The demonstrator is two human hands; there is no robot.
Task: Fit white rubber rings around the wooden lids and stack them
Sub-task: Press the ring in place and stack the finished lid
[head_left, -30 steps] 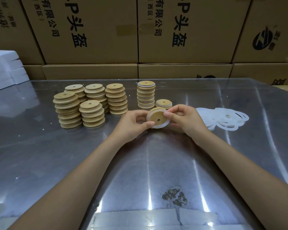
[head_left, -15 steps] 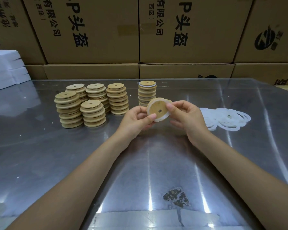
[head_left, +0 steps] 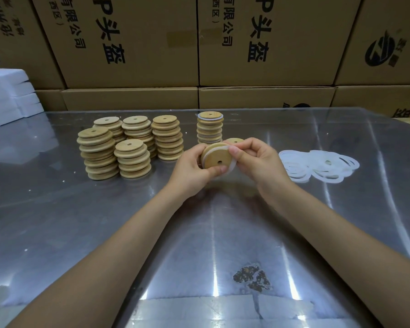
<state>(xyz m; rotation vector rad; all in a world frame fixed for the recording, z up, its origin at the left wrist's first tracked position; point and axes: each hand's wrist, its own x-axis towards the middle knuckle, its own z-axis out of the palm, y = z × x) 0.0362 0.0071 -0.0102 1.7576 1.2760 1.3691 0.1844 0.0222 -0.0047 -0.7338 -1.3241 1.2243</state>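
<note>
Starting at the lower centre of the frame: a shiny metallic surface point(head_left: 81, 233) with a dark rusty blotch point(head_left: 251, 278). Mid-frame, above the surface: left hand point(head_left: 194, 169) and right hand point(head_left: 258, 159), fingers curled, both gripping one wooden lid point(head_left: 217, 158) tilted on edge, small centre hole facing the viewer; a white rubber ring point(head_left: 232, 164) wraps its rim, pinched by the right thumb. Right of the hands: a loose heap of white rings point(head_left: 322, 165) lying flat. Just behind the hands: a single lid point(head_left: 233, 140), then a stack of ringed lids point(head_left: 210, 127). Left of centre: five stacks of bare lids point(head_left: 130, 145), close together. Far left: white foam blocks point(head_left: 7, 95). Across the top: cardboard cartons point(head_left: 246, 43), printed black.
</note>
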